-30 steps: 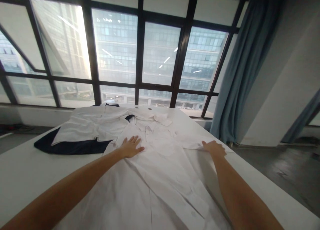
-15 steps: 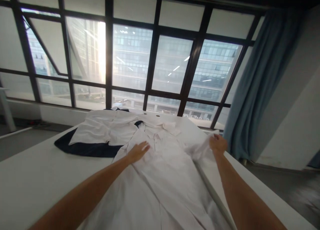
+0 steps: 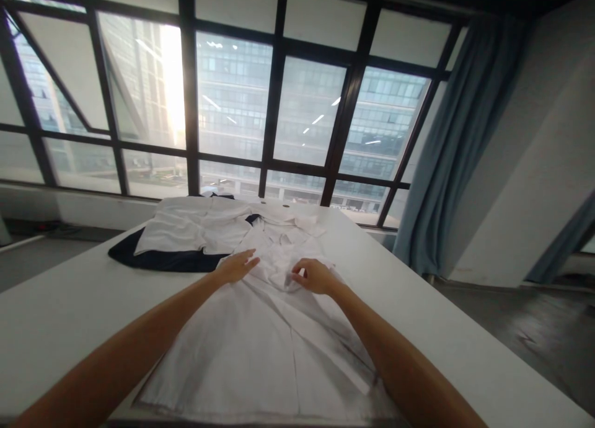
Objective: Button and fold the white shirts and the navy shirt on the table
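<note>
A long white shirt (image 3: 260,341) with a collar and front placket is spread over the white table, its lower edge near me. My left hand (image 3: 238,267) rests on its left upper part, fingers stretched out. Over the chest is my right hand (image 3: 316,275), with thumb and fingers curled together on a bunched bit of the shirt's cloth, probably the sleeve. The fabric around both hands is wrinkled, and the right side of the shirt lies folded inward. My right forearm hides some of its right edge.
Beyond my left hand lie another white garment (image 3: 186,226) and a dark navy one (image 3: 158,260) beneath it. The white table (image 3: 446,347) extends to both sides. Large windows stand behind it, with a blue curtain (image 3: 446,167) at the right.
My right hand has swung inward from the table's right side to the shirt's middle, bringing the cloth over with it. My left hand stays on the shirt. The view has shifted slightly right.
</note>
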A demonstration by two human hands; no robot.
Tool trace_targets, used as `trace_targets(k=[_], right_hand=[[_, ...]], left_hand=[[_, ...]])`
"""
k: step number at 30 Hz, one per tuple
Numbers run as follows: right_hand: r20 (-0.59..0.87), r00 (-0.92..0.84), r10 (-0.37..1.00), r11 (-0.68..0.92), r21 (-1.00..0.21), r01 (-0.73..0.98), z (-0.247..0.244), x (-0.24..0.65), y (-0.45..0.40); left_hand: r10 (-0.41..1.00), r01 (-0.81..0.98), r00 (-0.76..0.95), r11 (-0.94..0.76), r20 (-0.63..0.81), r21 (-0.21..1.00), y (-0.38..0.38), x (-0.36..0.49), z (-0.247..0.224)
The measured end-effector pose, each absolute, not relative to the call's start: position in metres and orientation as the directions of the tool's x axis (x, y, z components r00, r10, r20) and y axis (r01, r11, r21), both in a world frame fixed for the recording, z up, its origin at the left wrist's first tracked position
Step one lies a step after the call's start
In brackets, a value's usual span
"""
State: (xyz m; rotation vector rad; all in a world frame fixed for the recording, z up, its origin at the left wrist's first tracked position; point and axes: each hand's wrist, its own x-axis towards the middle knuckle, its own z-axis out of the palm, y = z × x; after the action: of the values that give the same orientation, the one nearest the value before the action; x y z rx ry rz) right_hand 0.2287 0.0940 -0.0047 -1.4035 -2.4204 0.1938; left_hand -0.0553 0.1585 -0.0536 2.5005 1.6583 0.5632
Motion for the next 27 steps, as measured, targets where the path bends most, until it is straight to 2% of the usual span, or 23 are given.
trace_targets(k=[2,4,8,12,18,23,27], right_hand=[[0.302,-0.353,0.885,0.432,-0.252,0.866,-0.013,0.24,0.102],[0.317,-0.311,0.896,0.397,-0.257,0.881,-0.023,0.249,0.107],[0.266,-0.294,0.918,0.36,-0.247,0.9,-0.038,0.255,0.108],[0.277,-0.374,0.885,0.425,-0.15,0.893,-0.04,0.252,0.106],[0.268,-0.521,0.81,0.565,-0.123,0.816,-0.042,0.243,0.106],[0.246,-0.589,0.769,0.631,-0.153,0.76,-0.041,0.234,0.105],[0.293,-0.61,0.736,0.673,-0.22,0.706,-0.038,0.239,0.104]], left_hand=[[0.898,0.871,0.366,-0.423,0.245,0.25,0.15,-0.045,-0.055],[0.902,0.886,0.364,-0.413,0.232,0.213,0.148,-0.036,-0.056],[0.942,0.935,0.3,-0.322,0.151,0.149,0.167,-0.021,-0.048],[0.944,0.952,0.275,-0.293,0.179,0.082,0.195,-0.002,-0.035],[0.904,0.904,0.411,-0.421,0.122,0.073,0.211,0.032,-0.037],[0.736,0.747,0.664,-0.662,0.132,-0.065,0.206,0.049,-0.035],[0.715,0.73,0.68,-0.681,0.162,-0.064,0.197,0.053,-0.029]])
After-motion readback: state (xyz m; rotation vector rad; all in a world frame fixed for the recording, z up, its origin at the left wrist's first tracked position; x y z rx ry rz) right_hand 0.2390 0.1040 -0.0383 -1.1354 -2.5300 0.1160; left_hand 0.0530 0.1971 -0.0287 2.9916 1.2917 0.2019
